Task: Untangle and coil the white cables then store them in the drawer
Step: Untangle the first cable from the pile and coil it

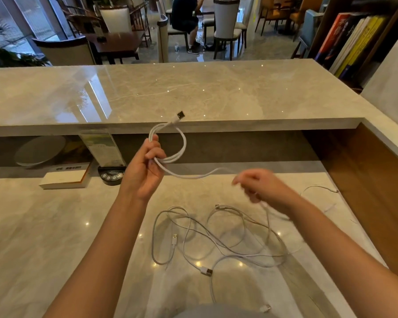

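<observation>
1. White cable [170,145]: its coiled loops are pinched in the raised left hand [147,166], the plug end pointing up and away.
2. Its free length runs rightward and down to the blurred right hand [260,187], whose grip I cannot tell.
3. Tangled cables [216,239] lie on the bench [55,226], below both hands and nearer the right.

A pale marble counter [55,226] carries tangled white cables [216,239], a book [66,177] and a black base [112,176].
</observation>
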Available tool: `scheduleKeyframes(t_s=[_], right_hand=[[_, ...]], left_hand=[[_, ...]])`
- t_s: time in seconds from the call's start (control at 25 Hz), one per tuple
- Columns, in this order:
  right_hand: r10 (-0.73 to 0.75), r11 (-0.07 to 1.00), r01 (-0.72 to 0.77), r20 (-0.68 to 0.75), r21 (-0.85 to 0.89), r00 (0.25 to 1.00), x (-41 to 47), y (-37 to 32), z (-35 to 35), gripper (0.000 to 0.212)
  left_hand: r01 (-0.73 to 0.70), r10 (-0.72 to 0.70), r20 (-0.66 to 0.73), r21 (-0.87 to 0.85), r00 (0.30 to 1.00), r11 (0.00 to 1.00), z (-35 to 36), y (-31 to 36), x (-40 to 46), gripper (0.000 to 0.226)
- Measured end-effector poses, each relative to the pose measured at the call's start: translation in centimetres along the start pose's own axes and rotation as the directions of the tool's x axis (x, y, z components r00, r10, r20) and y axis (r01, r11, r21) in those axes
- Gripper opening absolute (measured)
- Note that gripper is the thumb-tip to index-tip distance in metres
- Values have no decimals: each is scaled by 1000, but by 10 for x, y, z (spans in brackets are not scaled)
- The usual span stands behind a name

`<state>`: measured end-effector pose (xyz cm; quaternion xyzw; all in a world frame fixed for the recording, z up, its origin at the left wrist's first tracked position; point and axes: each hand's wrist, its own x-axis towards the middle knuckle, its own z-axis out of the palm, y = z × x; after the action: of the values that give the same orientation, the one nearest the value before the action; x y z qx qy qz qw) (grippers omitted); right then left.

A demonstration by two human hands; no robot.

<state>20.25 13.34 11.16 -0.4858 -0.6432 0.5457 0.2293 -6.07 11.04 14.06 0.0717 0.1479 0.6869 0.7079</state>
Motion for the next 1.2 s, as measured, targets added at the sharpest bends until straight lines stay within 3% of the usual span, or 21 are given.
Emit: scheduleKeyframes(t_s=[0.12, 0.16, 0.32, 0.52, 0.6, 0.72, 0.84, 0.92, 0.96, 1.04, 1.2], right_hand=[[100, 949, -56, -128, 311, 987, 17, -15, -40, 14], [127, 956, -82, -146, 283, 981, 20, -16, -48, 15], [120, 975, -172, -324, -138, 938, 33, -22, -50, 28], [-51, 997, 21, -398, -80, 916, 39, -62, -22, 27], [-111, 992, 123, -396, 5, 912, 33, -78, -8, 23], [-221, 967, 251, -365, 36, 905, 21, -89, 10, 21], [-453, 882, 402, -205, -247, 868, 7, -74, 41, 21], [-615, 710, 535, -33, -457, 788, -2, -49, 61, 21], [-644, 644, 566, 36, -515, 764, -5, -35, 68, 22], [-623, 613, 542, 70, -575, 779, -10, -14, 73, 27], [-592, 653, 476, -5, -589, 806, -8, 2, 68, 27]], left_hand=[[81, -93, 47, 210, 995, 974, -15, -6, -5, 20], [103, -128, 69, 292, 989, 951, -18, -8, -7, 23], [170, -251, 79, 540, 965, 824, -13, -24, -16, 11], [176, -225, -58, 816, 973, 551, -10, -52, -22, 20], [185, -160, -120, 849, 980, 496, -13, -58, -23, 22], [161, -43, -164, 832, 986, 530, -16, -62, -23, 23], [153, 20, -201, 802, 979, 577, -18, -66, -20, 21], [147, 7, -208, 712, 978, 687, -18, -68, -19, 21], [149, -11, -221, 618, 975, 772, -17, -67, -18, 21], [163, -58, -262, 398, 963, 903, -17, -62, -18, 20], [144, -87, -254, 216, 963, 966, -19, -56, -18, 17]])
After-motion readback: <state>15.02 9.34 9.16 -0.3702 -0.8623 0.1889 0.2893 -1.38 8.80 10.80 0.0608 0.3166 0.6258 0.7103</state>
